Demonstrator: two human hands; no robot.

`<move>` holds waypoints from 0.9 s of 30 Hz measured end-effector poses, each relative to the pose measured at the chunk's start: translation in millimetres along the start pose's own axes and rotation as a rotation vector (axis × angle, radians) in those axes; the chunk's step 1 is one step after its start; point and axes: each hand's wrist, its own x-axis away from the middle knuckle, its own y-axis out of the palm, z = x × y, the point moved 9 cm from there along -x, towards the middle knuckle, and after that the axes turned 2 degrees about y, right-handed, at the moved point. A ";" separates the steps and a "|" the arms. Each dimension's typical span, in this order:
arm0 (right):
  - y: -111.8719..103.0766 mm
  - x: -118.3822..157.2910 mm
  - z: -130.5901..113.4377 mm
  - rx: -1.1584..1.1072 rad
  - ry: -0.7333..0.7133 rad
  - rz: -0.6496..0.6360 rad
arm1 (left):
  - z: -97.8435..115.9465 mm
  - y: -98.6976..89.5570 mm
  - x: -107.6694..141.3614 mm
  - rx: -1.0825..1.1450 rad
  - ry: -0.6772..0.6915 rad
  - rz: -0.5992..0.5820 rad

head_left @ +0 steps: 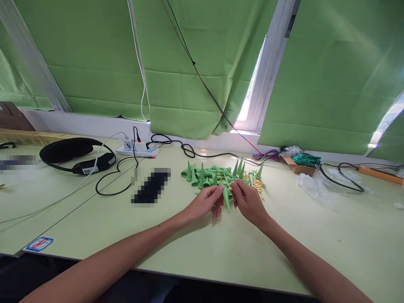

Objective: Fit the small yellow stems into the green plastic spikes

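My left hand (208,202) pinches a green cone (226,199), whose pointed tip faces down toward me. Close on its right, my right hand (247,199) has its thumb and forefinger pressed together on a small yellow piece (230,189) beside the cone's wide end. Just behind both hands lies a pile of green cones (202,176), some standing on their wide ends and others on their sides. Small yellow pieces (259,184) are scattered at the pile's right side. My fingers partly cover the front of the pile.
A black headband-like device (94,164) and a white power strip (139,150) are at the back left. A blurred dark object (151,187) lies left of the pile. Cables run along the back. An open cardboard box (296,165) and clear plastic bags (315,189) are on the right.
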 end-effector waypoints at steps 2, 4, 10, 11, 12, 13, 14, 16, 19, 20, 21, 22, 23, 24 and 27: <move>0.5 0.0 0.7 0.002 0.004 -0.005 | 1.3 -1.7 1.1 -0.026 0.015 0.020; 1.8 0.2 0.9 0.003 0.007 -0.017 | 3.2 -3.6 2.3 -0.072 0.031 0.037; 4.6 0.1 -1.1 0.030 -0.014 -0.040 | 10.8 -6.7 5.3 -0.219 0.093 0.072; 4.8 0.2 -1.2 0.034 -0.018 -0.041 | 12.4 -7.4 5.8 -0.240 0.105 0.083; 4.9 0.3 -1.0 0.037 -0.020 -0.042 | 14.0 -8.1 6.4 -0.261 0.116 0.096; 5.1 0.5 -0.7 0.039 -0.021 -0.043 | 15.8 -9.0 7.0 -0.283 0.129 0.111; 5.3 0.7 -0.2 0.041 -0.022 -0.043 | 17.8 -9.7 7.6 -0.307 0.145 0.126; 5.2 0.9 0.6 0.046 -0.030 -0.034 | 22.1 -10.5 8.6 -0.361 0.187 0.149; 4.2 0.8 0.9 0.060 -0.049 -0.008 | 26.6 -11.2 9.7 -0.423 0.249 0.176; 4.1 0.7 1.1 0.063 -0.051 -0.004 | 27.7 -11.7 9.9 -0.437 0.265 0.187; 4.3 0.7 1.5 0.062 -0.049 -0.004 | 28.6 -12.2 10.1 -0.447 0.276 0.197; 4.6 0.7 1.8 0.057 -0.045 -0.007 | 29.1 -12.5 10.2 -0.454 0.280 0.204; 4.8 0.8 2.1 0.050 -0.038 -0.010 | 29.2 -12.6 10.2 -0.456 0.276 0.206; 4.8 1.0 2.2 0.040 -0.031 -0.012 | 28.9 -12.3 10.0 -0.453 0.265 0.202; 4.1 1.7 1.4 0.008 -0.010 -0.015 | 26.4 -13.0 9.8 -0.417 0.221 0.200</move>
